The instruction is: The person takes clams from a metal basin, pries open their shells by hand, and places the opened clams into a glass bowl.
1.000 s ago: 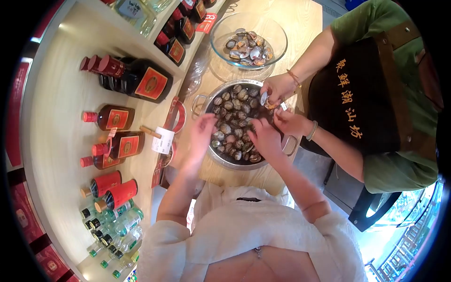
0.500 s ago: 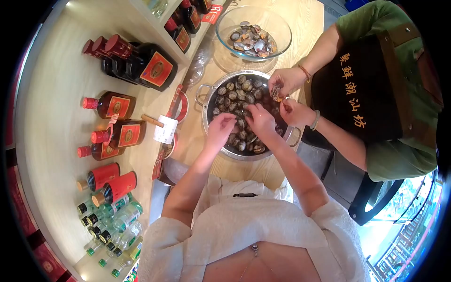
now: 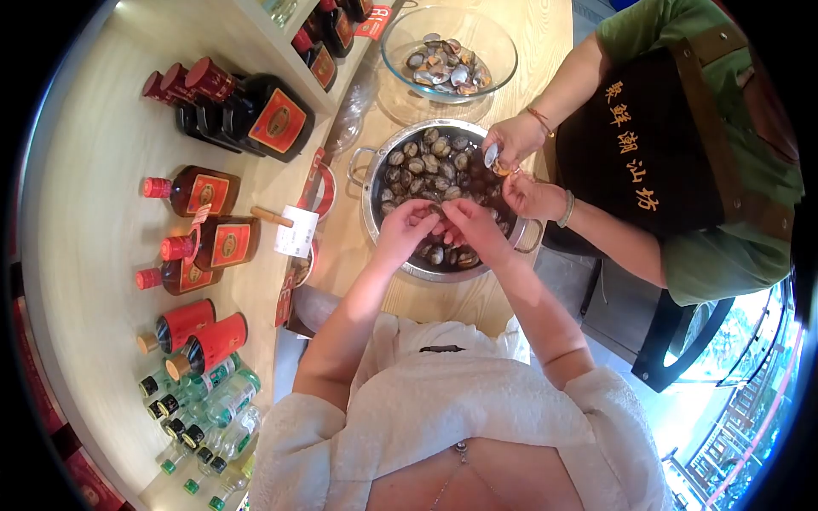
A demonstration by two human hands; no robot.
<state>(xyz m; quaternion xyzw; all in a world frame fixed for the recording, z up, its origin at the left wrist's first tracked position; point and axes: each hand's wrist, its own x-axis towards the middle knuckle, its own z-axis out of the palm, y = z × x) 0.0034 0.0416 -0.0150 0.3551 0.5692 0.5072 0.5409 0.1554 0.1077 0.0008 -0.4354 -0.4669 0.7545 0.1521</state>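
Note:
A round metal pan with two loop handles holds many dark-shelled clams in dark liquid. Over its near half, my left hand and my right hand meet, fingertips pinched together around a clam. Most of that clam is hidden by the fingers. At the pan's right rim, the other person's hands hold an opened clam with pale shell and orange flesh.
Behind the pan stands a glass bowl with opened clams. Shelves with bottles run along the left. A person in a dark apron stands at the right. A paper slip hangs at the shelf edge.
My hands, apart over the pan a second ago, have come together with a clam between them. The other person's hands still hold a clam, its pale shell now turned into view.

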